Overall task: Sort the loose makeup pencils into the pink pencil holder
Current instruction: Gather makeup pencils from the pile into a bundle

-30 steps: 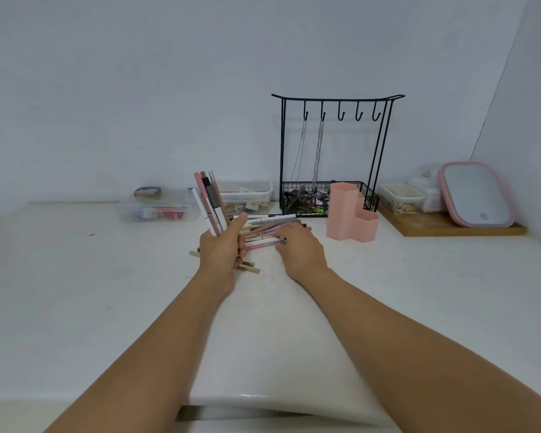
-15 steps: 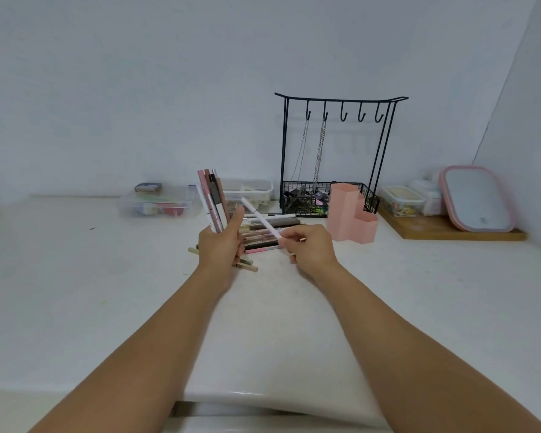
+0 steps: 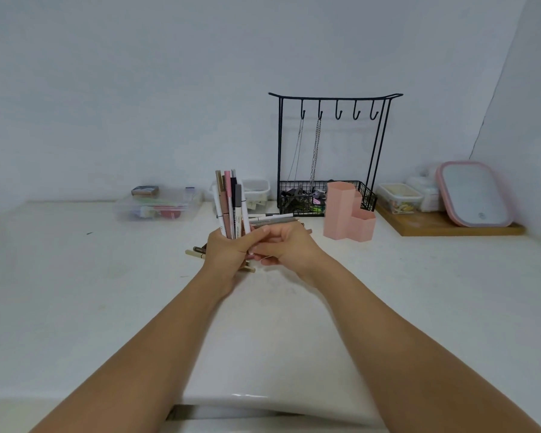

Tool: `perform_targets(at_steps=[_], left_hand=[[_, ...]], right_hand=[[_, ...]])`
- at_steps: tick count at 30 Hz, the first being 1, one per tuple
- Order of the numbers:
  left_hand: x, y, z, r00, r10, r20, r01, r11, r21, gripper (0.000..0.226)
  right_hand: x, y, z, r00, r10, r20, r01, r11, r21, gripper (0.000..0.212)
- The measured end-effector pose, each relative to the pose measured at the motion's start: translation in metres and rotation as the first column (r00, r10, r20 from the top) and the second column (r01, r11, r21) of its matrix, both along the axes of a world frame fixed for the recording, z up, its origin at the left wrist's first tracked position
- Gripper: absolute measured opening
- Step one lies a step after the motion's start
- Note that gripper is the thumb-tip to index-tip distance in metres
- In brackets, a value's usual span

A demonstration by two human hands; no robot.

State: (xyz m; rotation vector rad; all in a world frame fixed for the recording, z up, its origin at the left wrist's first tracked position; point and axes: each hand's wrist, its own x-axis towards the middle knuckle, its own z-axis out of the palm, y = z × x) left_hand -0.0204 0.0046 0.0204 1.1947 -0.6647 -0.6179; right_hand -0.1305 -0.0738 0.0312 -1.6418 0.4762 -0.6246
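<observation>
My left hand (image 3: 225,254) grips an upright bundle of makeup pencils (image 3: 230,204), pink, brown, white and grey, standing above my fist. My right hand (image 3: 283,246) presses against the left one, its fingers curled at the base of the bundle where the white pencil now stands. More loose pencils (image 3: 275,218) lie on the white counter just behind my hands, and a beige one (image 3: 196,253) sticks out to the left under my left hand. The pink pencil holder (image 3: 347,214), made of hexagonal tubes, stands to the right of my hands and looks empty.
A black wire jewellery stand (image 3: 331,151) with a basket sits behind the holder. Clear plastic boxes (image 3: 156,204) stand at the back left. A wooden board (image 3: 444,225) at the right carries small containers and a pink-rimmed mirror (image 3: 475,193).
My right hand picked a white pencil off the pile, lifted it and brought it left into the bundle held by my left hand. The two hands now touch.
</observation>
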Motion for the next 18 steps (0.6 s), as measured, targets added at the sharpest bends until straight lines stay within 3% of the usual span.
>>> perform_targets(at_steps=[3, 7, 8, 10, 11, 14, 18], left_hand=[[0.003, -0.003, -0.004, 0.999, 0.035, 0.022, -0.035, 0.999, 0.034, 0.013], [0.007, -0.006, -0.005, 0.995, 0.095, 0.018, -0.097, 0.989, 0.112, 0.021], [0.009, -0.007, -0.004, 0.993, 0.119, 0.005, -0.119, 0.986, 0.115, 0.023], [0.011, -0.007, -0.001, 0.988, 0.150, -0.022, -0.147, 0.983, 0.106, 0.022], [0.012, -0.007, 0.000, 0.987, 0.153, -0.040, -0.148, 0.984, 0.102, 0.021], [0.014, -0.006, 0.000, 0.986, 0.142, -0.088, -0.134, 0.987, 0.088, 0.022], [0.013, -0.006, 0.001, 0.990, 0.123, -0.073, -0.118, 0.991, 0.066, 0.024]], right_hand=[[0.001, 0.001, -0.001, 0.999, -0.023, -0.026, 0.022, 0.999, -0.048, 0.010], [-0.002, -0.005, -0.002, 0.992, -0.051, -0.114, 0.033, 0.988, -0.152, 0.014], [-0.005, -0.011, -0.003, 0.979, -0.110, -0.170, 0.057, 0.956, -0.288, 0.017], [-0.011, -0.027, -0.007, 0.923, -0.296, -0.245, 0.093, 0.791, -0.605, 0.021], [-0.015, -0.034, -0.008, 0.888, -0.378, -0.261, 0.101, 0.715, -0.692, 0.022], [-0.027, -0.044, -0.008, 0.815, -0.492, -0.306, 0.105, 0.645, -0.757, 0.024], [-0.032, -0.049, -0.009, 0.755, -0.535, -0.380, 0.052, 0.627, -0.777, 0.029]])
